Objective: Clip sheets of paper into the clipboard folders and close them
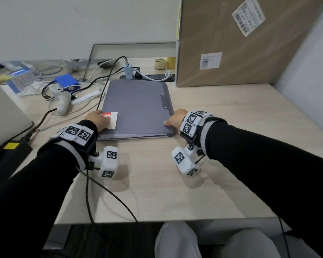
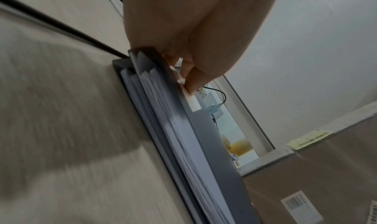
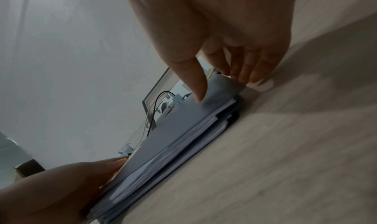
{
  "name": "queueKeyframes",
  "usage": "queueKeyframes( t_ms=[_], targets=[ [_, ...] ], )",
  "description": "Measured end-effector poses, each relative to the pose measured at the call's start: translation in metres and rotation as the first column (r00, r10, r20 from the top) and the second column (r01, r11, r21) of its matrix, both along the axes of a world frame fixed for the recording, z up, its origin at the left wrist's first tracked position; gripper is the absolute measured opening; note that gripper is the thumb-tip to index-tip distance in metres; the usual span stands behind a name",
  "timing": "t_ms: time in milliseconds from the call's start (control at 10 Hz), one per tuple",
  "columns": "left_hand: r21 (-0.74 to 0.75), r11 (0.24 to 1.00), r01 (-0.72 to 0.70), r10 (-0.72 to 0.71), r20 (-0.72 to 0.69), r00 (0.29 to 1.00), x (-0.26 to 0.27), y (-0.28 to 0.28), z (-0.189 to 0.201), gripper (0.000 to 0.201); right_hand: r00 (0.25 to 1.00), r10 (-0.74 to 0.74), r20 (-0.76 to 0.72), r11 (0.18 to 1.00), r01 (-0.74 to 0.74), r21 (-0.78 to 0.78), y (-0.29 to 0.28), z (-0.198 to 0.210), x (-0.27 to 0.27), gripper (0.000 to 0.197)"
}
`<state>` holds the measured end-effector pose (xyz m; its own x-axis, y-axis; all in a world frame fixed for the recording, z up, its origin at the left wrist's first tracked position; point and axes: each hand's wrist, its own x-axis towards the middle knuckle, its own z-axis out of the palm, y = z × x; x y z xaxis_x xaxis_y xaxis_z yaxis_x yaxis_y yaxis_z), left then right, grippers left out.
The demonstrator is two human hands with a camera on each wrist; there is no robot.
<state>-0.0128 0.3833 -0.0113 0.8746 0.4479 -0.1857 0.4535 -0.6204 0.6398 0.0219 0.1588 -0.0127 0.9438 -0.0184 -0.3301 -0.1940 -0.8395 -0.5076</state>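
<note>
1. A pale wood-grain desk (image 1: 222, 116) is seen, backed by a plain white wall (image 1: 63, 25); a grey partition (image 1: 309, 71) stands beyond the right hand.
2. A stack of grey clipboard folders (image 1: 136, 107) lies closed and flat on the desk, held between the two hands; white sheets of paper (image 2: 163, 108) show as edges between the covers.
3. The left hand (image 1: 98, 121) is clamped on the near left corner of the stack: in the left wrist view the thumb lies on the top cover and the fingers are curled at the side edge.
4. The right hand (image 1: 175, 118) is set at the near right corner, thumb pressed on the top cover, fingers (image 3: 246, 69) reaching down the stack's right edge towards the desk; whether they grip under it cannot be told.
5. A white sticker with a red band (image 1: 111, 119) is partly covered by the left thumb; its writing is too small to be read.
6. A metal clip strip (image 1: 166, 101) is seen on the cover just beyond the right hand.
7. A large cardboard box (image 1: 241, 43) stands beyond the right hand, bearing barcode labels (image 1: 210, 60) whose print cannot be read.
8. Beyond the left hand, cables, a blue box (image 1: 66, 81) and a white controller (image 1: 61, 101) are spread; a power strip (image 1: 153, 76) lies just past the stack's far edge.
</note>
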Motion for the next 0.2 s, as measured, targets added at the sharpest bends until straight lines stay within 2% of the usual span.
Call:
queueKeyframes(
  t_ms=[100,200],
  targets=[
    [-0.117,0.989,-0.087,0.097,0.087,0.991,-0.006,0.001,0.009,0.054,0.999,-0.038,0.005,0.995,0.037,0.092,-0.01,0.015,-0.012,0.048],
    [-0.298,0.952,-0.063,0.153,0.288,0.945,-0.013,-0.005,0.032,0.054,0.979,-0.128,0.157,0.91,0.053,0.411,-0.026,0.04,-0.022,0.034]
  ],
)
